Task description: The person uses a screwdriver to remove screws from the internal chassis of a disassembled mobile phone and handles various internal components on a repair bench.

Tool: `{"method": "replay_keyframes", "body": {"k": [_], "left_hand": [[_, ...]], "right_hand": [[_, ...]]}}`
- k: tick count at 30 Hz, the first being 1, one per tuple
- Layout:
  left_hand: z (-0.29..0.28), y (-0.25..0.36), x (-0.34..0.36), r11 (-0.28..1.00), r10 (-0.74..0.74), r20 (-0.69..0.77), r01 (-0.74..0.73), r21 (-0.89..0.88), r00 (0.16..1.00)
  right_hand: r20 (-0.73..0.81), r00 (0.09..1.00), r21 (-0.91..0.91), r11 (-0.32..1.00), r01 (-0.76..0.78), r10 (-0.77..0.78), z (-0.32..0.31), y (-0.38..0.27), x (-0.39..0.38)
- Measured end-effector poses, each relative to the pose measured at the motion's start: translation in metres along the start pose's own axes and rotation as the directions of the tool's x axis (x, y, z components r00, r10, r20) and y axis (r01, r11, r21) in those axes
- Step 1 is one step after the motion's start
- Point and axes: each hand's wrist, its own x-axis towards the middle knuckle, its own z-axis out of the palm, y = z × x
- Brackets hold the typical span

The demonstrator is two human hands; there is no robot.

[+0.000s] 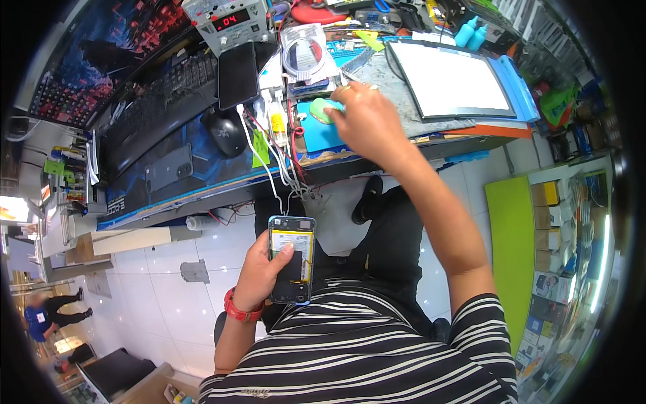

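Note:
My left hand [259, 269], with a red watch on its wrist, is wrapped round an opened phone [293, 283] above my lap. The phone's back is off, so the battery and inner parts show, and my thumb rests across it. My right hand [367, 118] is over the bench with its fingers curled. Between its thumb and fingers is a light green rounded piece [321, 111], just above a blue mat [317, 137]. I cannot make out what kind of thing that piece is.
On the bench, a dark-screened phone [238, 77] lies beside a black mouse [225, 131]. Behind stands a power supply [229, 23]. White cables [266, 165] hang over the front edge. A white panel [454, 79] lies at the right. A glass display case [558, 249] stands right.

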Motion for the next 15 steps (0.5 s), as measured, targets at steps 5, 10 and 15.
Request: {"method": "replay_keyframes", "body": {"k": [5, 10, 15], "left_hand": [[-0.015, 0.001, -0.002, 0.997, -0.026, -0.043, 0.030, 0.074, 0.999], [-0.015, -0.002, 0.002, 1.000, -0.004, -0.040, 0.004, 0.023, 0.999], [-0.017, 0.001, -0.003, 0.998, -0.052, 0.005, 0.053, -0.016, 0.999]], "right_hand": [[0.031, 1.000, -0.074, 0.997, 0.006, -0.004, 0.026, -0.010, 0.016], [0.130, 0.988, 0.094, 0.991, -0.093, 0.081, 0.014, -0.008, 0.022], [0.423, 0.868, 0.600, 0.637, -0.484, 0.260, 0.000, -0.016, 0.017]]}}
